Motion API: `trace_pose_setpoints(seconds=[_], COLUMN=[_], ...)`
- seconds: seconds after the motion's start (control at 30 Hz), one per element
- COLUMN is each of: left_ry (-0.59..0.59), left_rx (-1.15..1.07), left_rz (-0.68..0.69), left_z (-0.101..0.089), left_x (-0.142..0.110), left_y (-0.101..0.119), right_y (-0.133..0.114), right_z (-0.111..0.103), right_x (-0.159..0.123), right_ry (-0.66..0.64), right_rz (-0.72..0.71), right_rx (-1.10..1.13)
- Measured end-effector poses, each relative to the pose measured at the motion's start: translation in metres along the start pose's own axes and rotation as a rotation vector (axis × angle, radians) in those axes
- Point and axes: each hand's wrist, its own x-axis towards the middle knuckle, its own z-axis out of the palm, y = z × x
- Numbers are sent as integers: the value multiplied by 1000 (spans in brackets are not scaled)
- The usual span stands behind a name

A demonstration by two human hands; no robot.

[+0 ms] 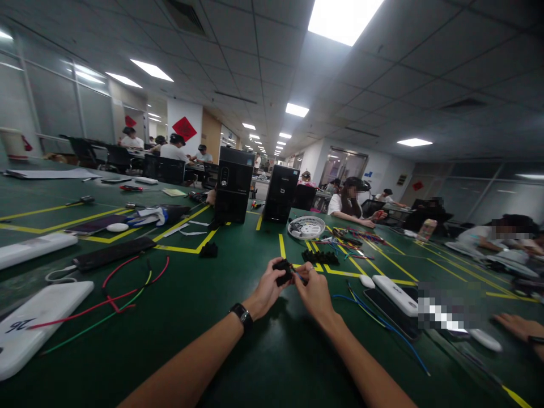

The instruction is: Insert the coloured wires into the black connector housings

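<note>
Over the middle of the green table, my left hand [267,282] is closed on a small black block [282,272], held up between thumb and fingers. A dark strap is on that wrist. My right hand [314,288] meets it from the right, its fingertips pinched together against the block's right side. A thin bluish bit shows at those fingertips, too small to name. Beyond my hands lies a row of similar black pieces [321,258]. Another small black piece [208,250] rests farther left.
Two black computer towers [279,194] stand ahead. A white round grille [306,228] and coloured wires lie beyond my right hand. Red and green wires [114,297] and white power banks [42,323] are at left. Phones lie right, near another person's hand [516,328].
</note>
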Motion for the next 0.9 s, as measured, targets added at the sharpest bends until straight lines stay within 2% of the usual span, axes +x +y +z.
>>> trace_pose_setpoints(seconds=[0.2,0.4,0.63,0.77,0.9], left_ry=[-31,-11,23,-17,-71], left_rx=[101,153,336,402,489], left_rz=[62,164,218,277,334], left_z=[-3,-8,5,8,4], left_x=[0,2,-12,-17,-16], left_y=[-5,-9,2,2,-2], right_y=[2,0,-2,0,4], right_z=[0,-1,-4,-5,-7], right_x=[-1,1,-1,0,1], right_ry=[-30,-3,29,18,-7], right_rz=[-33,-140,-193,-248,-247], right_rx=[3,87,67,84,149])
